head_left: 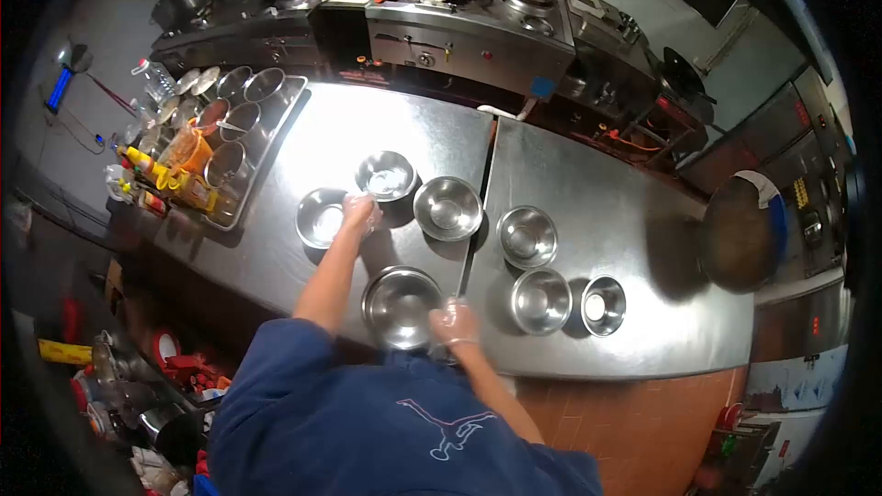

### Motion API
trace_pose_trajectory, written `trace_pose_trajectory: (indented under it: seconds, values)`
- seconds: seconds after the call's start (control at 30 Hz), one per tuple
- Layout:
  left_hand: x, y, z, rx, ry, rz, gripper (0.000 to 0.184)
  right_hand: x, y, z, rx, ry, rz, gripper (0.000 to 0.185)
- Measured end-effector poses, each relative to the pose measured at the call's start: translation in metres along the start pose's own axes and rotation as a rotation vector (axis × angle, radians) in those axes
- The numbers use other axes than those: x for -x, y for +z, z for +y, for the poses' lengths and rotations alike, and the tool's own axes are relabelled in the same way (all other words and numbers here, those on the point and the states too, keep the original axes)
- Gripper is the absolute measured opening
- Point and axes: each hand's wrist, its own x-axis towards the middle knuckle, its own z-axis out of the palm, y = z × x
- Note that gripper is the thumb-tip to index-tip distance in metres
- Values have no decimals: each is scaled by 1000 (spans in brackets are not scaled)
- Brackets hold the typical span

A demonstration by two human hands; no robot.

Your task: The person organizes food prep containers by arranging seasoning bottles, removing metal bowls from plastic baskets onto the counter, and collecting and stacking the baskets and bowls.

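Note:
Several steel bowls stand on the metal table. My left hand, in a clear plastic glove, is closed at the right rim of the left bowl, just below the upper bowl; its fingertips are too small to make out. Near the front edge, my right hand, also gloved, is closed beside the right rim of the large bowl; a thin handle seems to rise from it. Between and above the hands sits the middle bowl.
Three more bowls stand to the right, one of them near the table seam. A tray of pots and bottles is at the left. Stoves line the back. A large round dark object is at the right end.

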Motion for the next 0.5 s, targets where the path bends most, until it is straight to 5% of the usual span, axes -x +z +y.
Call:
trace_pose_trajectory:
  seconds: [0.1,0.2,0.23,0.33,0.43,0.5]
  values:
    - [44,-10,13,-721,250,-57,28,0,13,5,-45,-21,109,33]
    - [53,-32,-16,-872,543,-43,36,-9,10,9,-89,-97,50,31]
    - [69,-34,-15,-1042,462,1,38,-9,2,6,-158,-187,0,31]
    - [128,-57,-8,-1167,509,-116,40,-6,-37,10,-106,-8,-18,27]
    - [177,-75,-24,-1174,475,-188,39,-28,-46,106,-441,-130,301,12]
    - [195,-90,-29,-995,497,-350,41,-55,-96,130,-586,115,353,20]
